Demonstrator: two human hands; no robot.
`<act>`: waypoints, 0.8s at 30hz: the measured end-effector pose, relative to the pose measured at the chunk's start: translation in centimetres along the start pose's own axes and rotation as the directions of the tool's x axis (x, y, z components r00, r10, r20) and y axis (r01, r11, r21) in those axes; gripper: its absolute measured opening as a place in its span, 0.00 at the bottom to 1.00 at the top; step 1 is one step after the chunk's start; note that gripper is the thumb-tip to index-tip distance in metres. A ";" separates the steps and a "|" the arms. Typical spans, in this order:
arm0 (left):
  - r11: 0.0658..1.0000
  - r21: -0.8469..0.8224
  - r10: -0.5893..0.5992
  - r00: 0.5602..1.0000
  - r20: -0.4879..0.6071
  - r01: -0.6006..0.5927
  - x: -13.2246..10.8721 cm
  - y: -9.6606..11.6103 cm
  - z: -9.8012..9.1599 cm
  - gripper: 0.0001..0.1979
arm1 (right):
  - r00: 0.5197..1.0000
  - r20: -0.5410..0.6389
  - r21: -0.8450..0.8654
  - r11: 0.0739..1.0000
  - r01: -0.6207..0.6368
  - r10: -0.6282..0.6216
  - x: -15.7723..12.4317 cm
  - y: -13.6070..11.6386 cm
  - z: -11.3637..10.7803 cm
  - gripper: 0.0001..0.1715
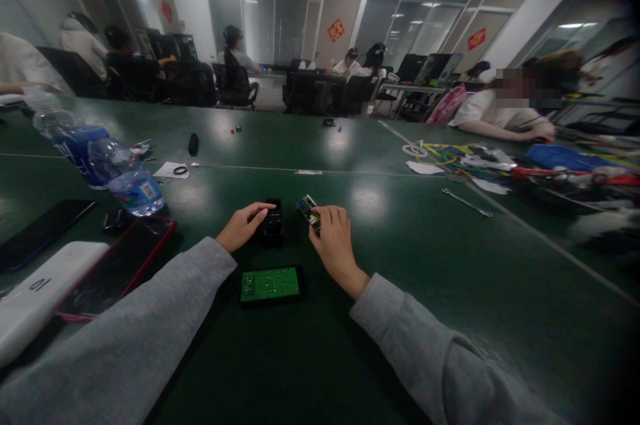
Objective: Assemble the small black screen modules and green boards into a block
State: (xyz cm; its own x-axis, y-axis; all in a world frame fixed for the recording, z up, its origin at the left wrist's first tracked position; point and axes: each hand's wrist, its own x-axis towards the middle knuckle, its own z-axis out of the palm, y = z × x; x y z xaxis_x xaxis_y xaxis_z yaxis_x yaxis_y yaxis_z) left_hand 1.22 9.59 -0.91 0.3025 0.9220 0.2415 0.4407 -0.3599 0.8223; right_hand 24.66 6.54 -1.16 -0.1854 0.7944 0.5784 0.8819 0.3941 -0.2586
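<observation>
My left hand (pixel 242 226) is closed on the left side of a small black plastic case (pixel 275 230), its fingers over the upper edge. The case stands on the dark green table and looks hollow inside. To its right, my right hand (pixel 334 237) pinches a small circuit board (pixel 307 209) with components on it, tilted and apart from the case. Its lower end is partly hidden by my fingers. Nearer to me lies a larger green circuit board (pixel 270 284), flat, with a black part showing under its edges. Neither hand touches it.
At the left are water bottles (pixel 125 175), a red-edged phone (pixel 120 265), a white power bank (pixel 50 295) and a dark phone (pixel 43 232). A wrench (pixel 466 202) and tangled cables (pixel 440 153) lie right. A person (pixel 500 112) sits across the table.
</observation>
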 end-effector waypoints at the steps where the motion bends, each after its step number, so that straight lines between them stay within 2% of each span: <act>1: 1.000 -0.002 -0.002 1.000 -0.001 0.002 0.0 0.0 0.0 0.19 | 1.000 0.017 -0.019 0.999 0.026 -0.025 -0.1 -0.2 -0.2 0.20; 4: 1.000 -0.003 0.003 1.000 -0.005 -0.003 0.0 -0.1 0.1 0.19 | 0.995 0.063 -0.027 0.996 0.080 -0.078 -0.2 -0.7 -0.5 0.20; 9: 1.000 -0.017 0.003 1.000 -0.008 -0.003 0.1 0.0 0.1 0.18 | 0.987 0.090 0.096 0.987 0.126 -0.135 -0.3 -0.9 -0.7 0.15; 11: 1.000 -0.024 0.003 1.000 -0.002 -0.003 0.0 0.1 0.1 0.19 | 0.991 0.059 0.142 0.984 0.108 -0.117 -0.4 -0.6 -0.5 0.18; 14: 1.000 -0.022 0.009 1.000 -0.001 -0.009 0.0 0.2 0.1 0.18 | 0.995 0.052 0.204 0.976 0.074 -0.086 -0.4 -0.2 0.0 0.29; 18: 1.000 -0.008 0.008 1.000 -0.002 -0.008 -0.2 0.4 0.0 0.19 | 0.988 0.139 0.272 0.962 0.034 -0.074 -0.5 0.1 0.3 0.29; 21: 1.000 -0.005 0.006 1.000 0.002 -0.006 -0.3 0.5 -0.2 0.19 | 0.987 0.156 0.293 0.956 -0.014 -0.033 -1.1 0.9 -0.8 0.29; 24: 1.000 0.006 0.009 1.000 -0.001 -0.009 -0.4 0.6 -0.4 0.19 | 0.987 0.162 0.281 0.957 -0.066 0.020 -3.4 4.3 -3.7 0.29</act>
State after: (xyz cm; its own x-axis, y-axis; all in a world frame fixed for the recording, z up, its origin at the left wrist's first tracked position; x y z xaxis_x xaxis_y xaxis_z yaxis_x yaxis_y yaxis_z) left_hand 1.03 9.08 -0.35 0.3060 0.9188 0.2495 0.4429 -0.3693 0.8170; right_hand 30.65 3.79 -1.36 -0.2352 0.8665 0.4403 0.7346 0.4551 -0.5032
